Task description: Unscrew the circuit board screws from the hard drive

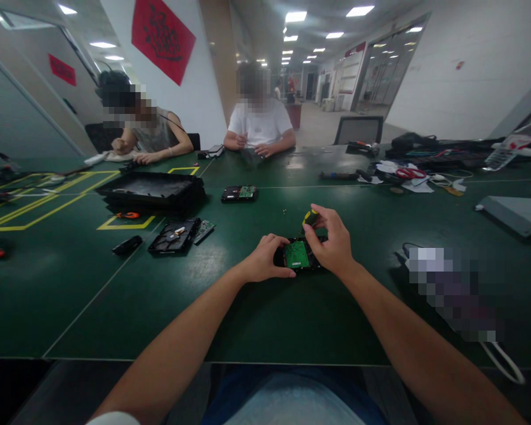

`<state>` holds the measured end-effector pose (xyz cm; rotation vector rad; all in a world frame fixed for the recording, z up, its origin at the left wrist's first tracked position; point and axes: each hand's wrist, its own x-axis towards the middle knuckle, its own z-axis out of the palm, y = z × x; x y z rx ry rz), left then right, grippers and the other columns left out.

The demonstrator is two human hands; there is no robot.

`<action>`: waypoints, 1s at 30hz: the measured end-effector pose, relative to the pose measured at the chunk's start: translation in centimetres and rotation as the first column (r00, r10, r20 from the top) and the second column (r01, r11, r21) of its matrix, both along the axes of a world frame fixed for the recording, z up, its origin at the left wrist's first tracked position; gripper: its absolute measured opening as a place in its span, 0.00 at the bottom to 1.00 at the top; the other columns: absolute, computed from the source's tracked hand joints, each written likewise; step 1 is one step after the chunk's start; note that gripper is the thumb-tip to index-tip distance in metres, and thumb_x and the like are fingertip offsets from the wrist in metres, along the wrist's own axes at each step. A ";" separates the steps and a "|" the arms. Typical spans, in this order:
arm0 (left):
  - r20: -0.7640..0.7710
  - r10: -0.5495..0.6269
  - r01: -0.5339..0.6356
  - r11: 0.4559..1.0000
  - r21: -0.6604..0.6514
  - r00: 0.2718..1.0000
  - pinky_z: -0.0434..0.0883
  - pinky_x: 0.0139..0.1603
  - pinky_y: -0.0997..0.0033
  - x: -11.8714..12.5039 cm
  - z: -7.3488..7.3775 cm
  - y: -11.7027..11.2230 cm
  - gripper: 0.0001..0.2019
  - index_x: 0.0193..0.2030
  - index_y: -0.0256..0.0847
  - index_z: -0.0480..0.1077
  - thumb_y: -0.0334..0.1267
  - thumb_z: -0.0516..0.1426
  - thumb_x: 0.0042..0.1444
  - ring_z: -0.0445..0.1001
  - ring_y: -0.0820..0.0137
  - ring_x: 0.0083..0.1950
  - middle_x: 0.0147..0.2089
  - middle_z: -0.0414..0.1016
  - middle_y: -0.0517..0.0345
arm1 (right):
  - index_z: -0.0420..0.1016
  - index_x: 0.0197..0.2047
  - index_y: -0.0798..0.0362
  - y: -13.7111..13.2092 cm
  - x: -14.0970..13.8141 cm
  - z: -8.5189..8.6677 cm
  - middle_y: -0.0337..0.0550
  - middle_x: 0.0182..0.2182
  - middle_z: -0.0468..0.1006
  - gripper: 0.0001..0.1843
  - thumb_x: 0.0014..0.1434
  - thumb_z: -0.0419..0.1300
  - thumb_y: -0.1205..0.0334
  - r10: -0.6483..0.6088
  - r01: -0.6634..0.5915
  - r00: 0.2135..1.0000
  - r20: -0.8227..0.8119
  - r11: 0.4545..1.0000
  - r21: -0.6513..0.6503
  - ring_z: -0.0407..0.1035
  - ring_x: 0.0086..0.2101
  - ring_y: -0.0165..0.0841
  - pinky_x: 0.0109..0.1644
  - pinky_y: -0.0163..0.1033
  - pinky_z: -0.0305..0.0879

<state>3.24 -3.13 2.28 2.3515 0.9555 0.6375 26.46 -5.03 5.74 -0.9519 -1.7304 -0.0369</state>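
Note:
A hard drive (297,254) lies on the green table with its green circuit board facing up. My left hand (268,260) grips its left end between thumb and fingers. In my right hand (334,242) is a screwdriver (310,217) with a yellow and dark handle, held upright over the board's right side. The screwdriver's tip is hidden by my fingers, so I cannot tell whether it touches a screw. A few tiny screws (285,211) lie on the table just beyond the drive.
An opened drive (173,237) and a loose circuit board (204,231) lie to the left, near a black tray (153,188). Another hard drive (239,193) lies farther back. Scissors (409,173), a bottle (513,144) and a grey box (515,215) are at right. Two people sit opposite.

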 end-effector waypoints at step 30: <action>0.005 -0.002 0.002 1.000 0.003 1.000 0.70 0.60 0.49 0.1 0.0 0.0 0.42 0.64 0.44 0.66 0.57 0.72 0.45 0.68 0.53 0.57 0.56 0.68 0.47 | 0.62 0.69 0.43 0.1 -0.1 -0.4 0.48 0.55 0.76 0.28 0.67 0.60 0.61 0.048 -0.048 0.999 0.000 0.999 -0.022 0.77 0.43 0.39 0.51 0.51 0.78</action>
